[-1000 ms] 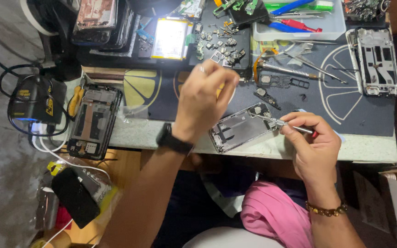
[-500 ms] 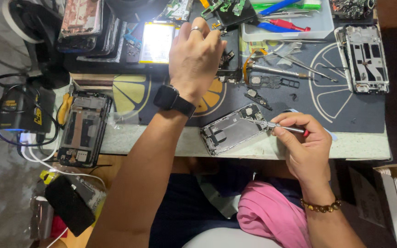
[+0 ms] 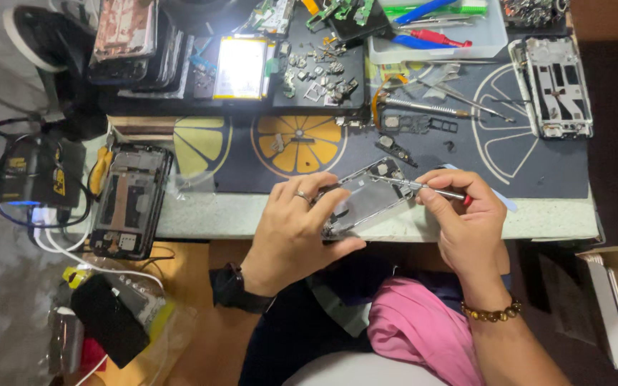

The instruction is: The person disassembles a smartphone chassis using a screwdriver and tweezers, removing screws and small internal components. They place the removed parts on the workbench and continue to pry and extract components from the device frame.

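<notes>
Left hand (image 3: 296,232) grips the opened phone frame (image 3: 368,198), fingers wrapped over its near end, at the front edge of the dark work mat (image 3: 538,168). Right hand (image 3: 466,221) pinches a red-handled screwdriver (image 3: 423,188), tip on the frame's upper part. Another gutted phone (image 3: 129,201) lies well left, off the mat.

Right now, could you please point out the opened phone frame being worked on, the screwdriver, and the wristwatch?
opened phone frame (image 3: 366,200): head view, on its bare silver middle plate.
screwdriver (image 3: 423,187): head view, on its metal shaft.
wristwatch (image 3: 232,287): head view, on its black band at the left wrist.
</notes>
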